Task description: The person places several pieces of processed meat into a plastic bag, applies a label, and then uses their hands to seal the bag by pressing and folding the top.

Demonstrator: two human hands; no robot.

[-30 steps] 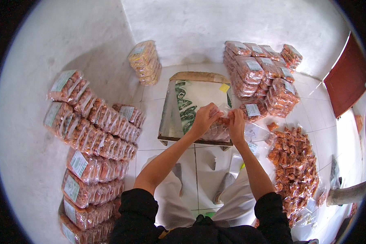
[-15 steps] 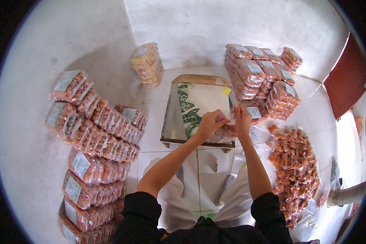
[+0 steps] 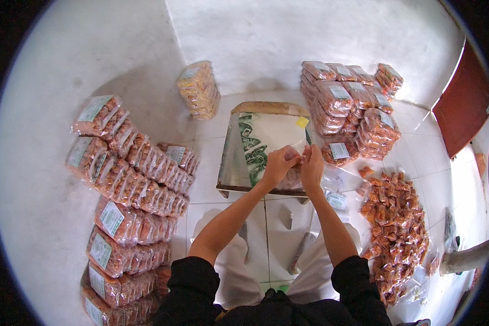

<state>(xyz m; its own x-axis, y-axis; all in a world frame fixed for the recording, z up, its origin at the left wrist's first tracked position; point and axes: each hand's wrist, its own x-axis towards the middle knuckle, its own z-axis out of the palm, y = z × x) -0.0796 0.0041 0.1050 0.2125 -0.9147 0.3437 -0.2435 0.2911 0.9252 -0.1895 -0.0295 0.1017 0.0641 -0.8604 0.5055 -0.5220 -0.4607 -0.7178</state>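
Over the near right part of a low table (image 3: 231, 157), my left hand (image 3: 280, 165) and my right hand (image 3: 312, 167) are close together with bent, pinching fingers. Between them is a clear plastic bag (image 3: 294, 178), its reddish-brown contents partly showing below my hands. Both hands grip its upper edge; clear film rises just behind the fingertips. My hands hide much of the bag. The table has a white and green printed top, and a small yellow square (image 3: 302, 122) lies at its far right corner.
Labelled bags of brown snacks (image 3: 138, 185) stand in long rows on the left. More stacked bags (image 3: 348, 98) and a yellowish stack (image 3: 199, 89) are by the wall. Small orange-brown packets (image 3: 394, 233) are heaped on the right, near clear bags (image 3: 337, 201) and a red-brown door (image 3: 462, 103).
My right hand has moved slightly down and left, closer to my left hand. The plastic bag stays gripped between them, and the whole view has shifted slightly.
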